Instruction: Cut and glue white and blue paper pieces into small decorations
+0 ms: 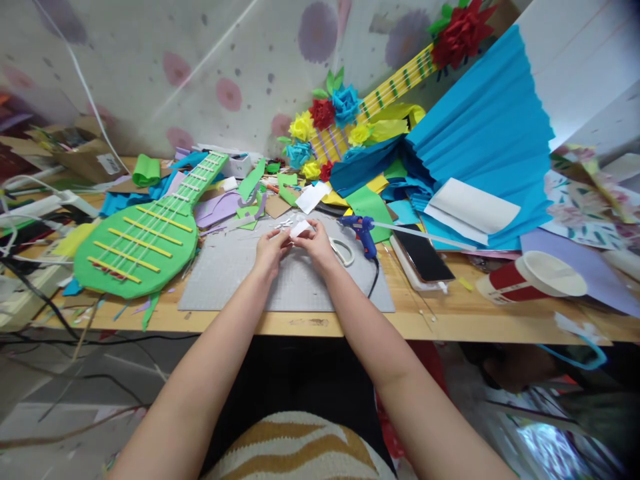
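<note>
Over the grey cutting mat (pixel 220 267), my left hand (pixel 273 252) and my right hand (pixel 317 244) meet with fingers closed on a small piece of white paper (pixel 300 229). Just right of my right hand lies a pair of scissors with pale handles (pixel 345 252), its blades hidden. A blue hot glue gun (pixel 364 233) rests at the mat's right edge, its black cord running down over the mat. Small white bits (pixel 283 225) lie beyond my left fingers. Behind the hands is another white paper piece (pixel 313 197).
A green paper lute-like instrument (pixel 145 247) lies at left. At the back, a yellow one with paper flowers (pixel 345 127) leans near blue crepe paper (pixel 485 147). A phone (pixel 424 253) and a red-and-white paper cup (pixel 533 277) are at right. Cables (pixel 40 300) hang at left.
</note>
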The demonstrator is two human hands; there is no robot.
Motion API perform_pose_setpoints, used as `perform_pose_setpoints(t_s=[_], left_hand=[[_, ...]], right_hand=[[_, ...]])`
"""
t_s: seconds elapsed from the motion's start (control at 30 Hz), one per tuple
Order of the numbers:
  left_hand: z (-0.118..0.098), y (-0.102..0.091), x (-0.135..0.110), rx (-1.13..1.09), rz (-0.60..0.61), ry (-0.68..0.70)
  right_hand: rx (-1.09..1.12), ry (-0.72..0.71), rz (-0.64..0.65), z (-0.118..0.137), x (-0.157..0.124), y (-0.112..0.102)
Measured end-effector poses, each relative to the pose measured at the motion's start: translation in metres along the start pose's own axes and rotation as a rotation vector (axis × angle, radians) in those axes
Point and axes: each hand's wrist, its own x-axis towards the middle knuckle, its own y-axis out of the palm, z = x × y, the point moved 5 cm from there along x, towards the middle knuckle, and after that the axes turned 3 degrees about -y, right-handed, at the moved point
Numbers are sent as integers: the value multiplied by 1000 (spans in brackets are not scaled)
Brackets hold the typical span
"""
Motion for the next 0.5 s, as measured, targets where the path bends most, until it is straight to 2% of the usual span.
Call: perform_pose_setpoints(t_s=[0.2,0.33,0.5], left_hand=[[-1,-4,-2,30,-49,74],[-4,-4,-4,86,-47,90],[-9,-1,-6,150,-35,130]], right_hand=[[-117,-61,7,4,0,-1],[-152,-133,-79,8,3,-8],[-127,-125,-159,11,3,-12]])
